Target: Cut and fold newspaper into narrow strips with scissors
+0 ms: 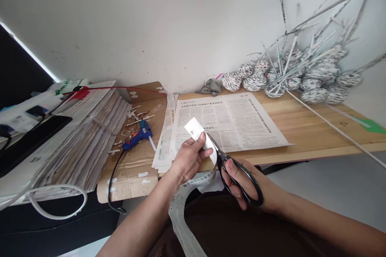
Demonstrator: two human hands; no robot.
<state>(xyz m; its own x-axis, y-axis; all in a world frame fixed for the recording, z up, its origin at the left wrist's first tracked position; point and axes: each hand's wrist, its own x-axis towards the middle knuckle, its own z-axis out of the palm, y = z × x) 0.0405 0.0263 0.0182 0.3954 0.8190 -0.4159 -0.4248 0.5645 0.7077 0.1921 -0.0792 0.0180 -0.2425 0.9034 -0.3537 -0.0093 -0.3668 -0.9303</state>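
My left hand (193,155) pinches a newspaper strip (194,126) near its upper end, thumb on top. From there the strip hangs down and curls across my lap. Black-handled scissors (241,172) are in my right hand (241,180), with fingers through the loops. The blades lie against the strip just right of my left thumb; whether they are cutting through it, I cannot tell. Behind both hands, a newspaper sheet (229,118) lies flat on the wooden table (283,108).
Woven newspaper balls (319,68) with long sticks stand at the right against the wall. On cardboard (129,176) at left lies a blue glue gun (137,135) among paper scraps. A stack of newspapers (93,136) and a power strip (21,122) are farther left.
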